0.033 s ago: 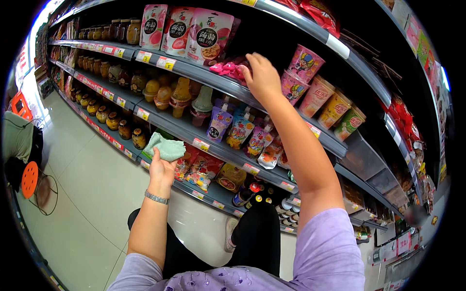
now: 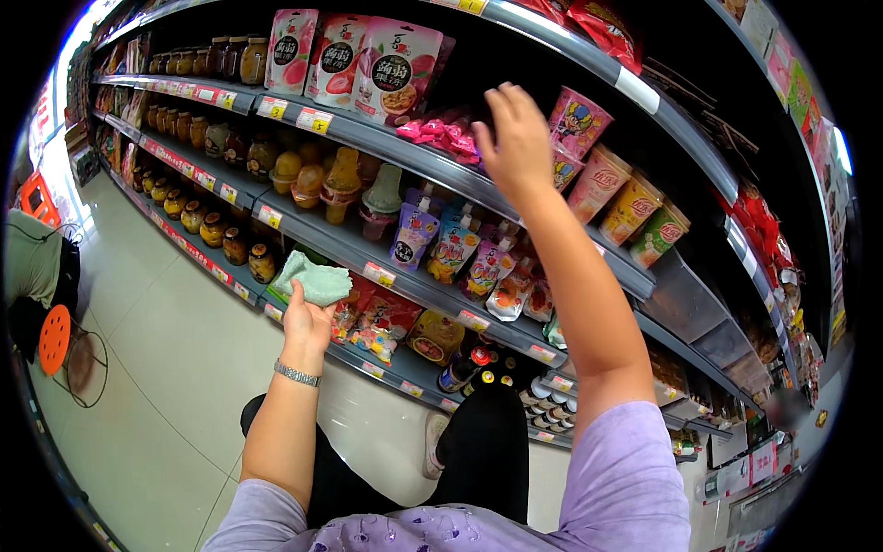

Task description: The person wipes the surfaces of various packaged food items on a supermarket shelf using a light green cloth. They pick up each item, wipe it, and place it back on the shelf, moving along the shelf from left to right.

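My left hand point(image 2: 305, 327) is closed on a folded pale green cloth point(image 2: 315, 280) in front of the lower shelves. My right hand point(image 2: 517, 138) is raised over the upper shelf, empty, its thumb apart from the fingers. To the left of that hand lies a heap of small bright pink wrapped packets point(image 2: 449, 132). Right beside it a pink cup point(image 2: 579, 118) stands on another one that my hand partly hides. Further right on this shelf are a light pink cup point(image 2: 600, 184), a yellow cup point(image 2: 634, 208) and a green cup point(image 2: 660, 235).
Pink standing pouches point(image 2: 397, 69) line the upper shelf at left. Below are jelly cups point(image 2: 338, 179) and spouted drink pouches point(image 2: 453, 248). Jars point(image 2: 213, 228) fill the lower left shelves. On the floor's left side stands an orange round-topped stool point(image 2: 54, 339), near a person's sleeve point(image 2: 32, 262).
My right hand has moved off the pink packets, to the right and slightly up, toward the stacked cups. My left hand and the cloth have stayed in place.
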A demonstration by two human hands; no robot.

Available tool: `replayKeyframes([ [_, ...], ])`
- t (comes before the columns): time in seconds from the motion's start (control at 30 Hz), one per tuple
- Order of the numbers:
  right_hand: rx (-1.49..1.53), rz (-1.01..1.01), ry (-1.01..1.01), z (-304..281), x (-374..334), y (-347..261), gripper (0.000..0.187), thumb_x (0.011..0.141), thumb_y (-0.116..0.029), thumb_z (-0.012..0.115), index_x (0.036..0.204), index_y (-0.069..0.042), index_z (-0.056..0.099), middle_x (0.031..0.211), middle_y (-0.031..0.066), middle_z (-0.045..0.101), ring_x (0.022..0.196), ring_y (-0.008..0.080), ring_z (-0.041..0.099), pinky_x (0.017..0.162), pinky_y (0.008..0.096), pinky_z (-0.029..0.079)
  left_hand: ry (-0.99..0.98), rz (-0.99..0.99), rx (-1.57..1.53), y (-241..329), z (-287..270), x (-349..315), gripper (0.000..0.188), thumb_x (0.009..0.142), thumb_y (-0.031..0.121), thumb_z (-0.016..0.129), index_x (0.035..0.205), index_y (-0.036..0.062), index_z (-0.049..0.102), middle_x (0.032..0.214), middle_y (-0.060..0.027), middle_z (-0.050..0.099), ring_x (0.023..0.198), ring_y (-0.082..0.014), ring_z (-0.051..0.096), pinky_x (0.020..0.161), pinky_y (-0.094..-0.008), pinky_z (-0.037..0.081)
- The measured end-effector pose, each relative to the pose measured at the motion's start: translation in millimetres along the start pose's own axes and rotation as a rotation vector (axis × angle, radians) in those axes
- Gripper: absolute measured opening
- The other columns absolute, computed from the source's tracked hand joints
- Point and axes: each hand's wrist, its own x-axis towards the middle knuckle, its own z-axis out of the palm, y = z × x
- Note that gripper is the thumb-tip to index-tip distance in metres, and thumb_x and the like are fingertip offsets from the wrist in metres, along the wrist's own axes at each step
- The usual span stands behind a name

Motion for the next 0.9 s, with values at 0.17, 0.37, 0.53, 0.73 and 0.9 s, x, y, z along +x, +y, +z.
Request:
replayKeyframes([
  [0.17,-0.337,0.266,-0.044,-52.2,0.7,53.7,0.067,0.073,-0.040,0.068,0.120,0.003,0.047,0.120,0.0260,0.048,0.117,0.0382,0.043,0.103,0.0430,0.031,0.032,-0.020,-0.008,-0.9,-1.7,2.4,0.046,0.098,0.036,0.035,0.131,0.0037,0.034,0.133,-0.0143,0.044,0.123,-0.0297,0.043,0.105,-0.0461,0.034],
  [0.37,-0.124,0.801,-0.333,-67.0,21.6,121.6,0.097,0.061,-0.066,0.067,0.120,0.009,0.049,0.110,0.0288,0.056,0.102,0.0357,0.058,0.086,0.0404,0.047,0.035,-0.045,-0.024,0.8,-1.6,-0.3,0.047,0.098,0.036,0.034,0.133,0.0048,0.034,0.136,-0.0121,0.042,0.125,-0.0291,0.041,0.106,-0.0464,0.031],
  [0.53,0.036,0.898,-0.381,-54.7,28.3,125.8,0.087,0.058,-0.061,0.072,0.105,0.011,0.059,0.093,0.0234,0.064,0.087,0.0320,0.064,0.077,0.0379,0.049,0.038,-0.023,-0.008,9.1,-5.6,-0.1,0.046,0.098,0.037,0.035,0.133,0.0058,0.035,0.135,-0.0121,0.043,0.125,-0.0288,0.042,0.106,-0.0465,0.030],
  [0.73,0.120,0.884,-0.106,-44.2,18.4,114.2,0.074,0.057,-0.044,0.080,0.105,0.006,0.054,0.092,0.0185,0.063,0.081,0.0277,0.063,0.066,0.0351,0.052,-0.002,-0.022,0.009,7.4,-14.5,5.3,0.046,0.098,0.036,0.038,0.133,0.0062,0.033,0.133,-0.0133,0.044,0.122,-0.0291,0.044,0.104,-0.0454,0.034],
  [0.9,0.306,0.870,0.055,-52.6,6.4,92.2,0.071,0.061,-0.033,0.081,0.113,0.002,0.047,0.110,0.0166,0.052,0.093,0.0216,0.057,0.073,0.0302,0.050,-0.024,0.034,0.067,-1.2,-6.9,0.9,0.044,0.096,0.034,0.043,0.130,0.0070,0.035,0.130,-0.0112,0.047,0.119,-0.0273,0.047,0.101,-0.0451,0.038],
])
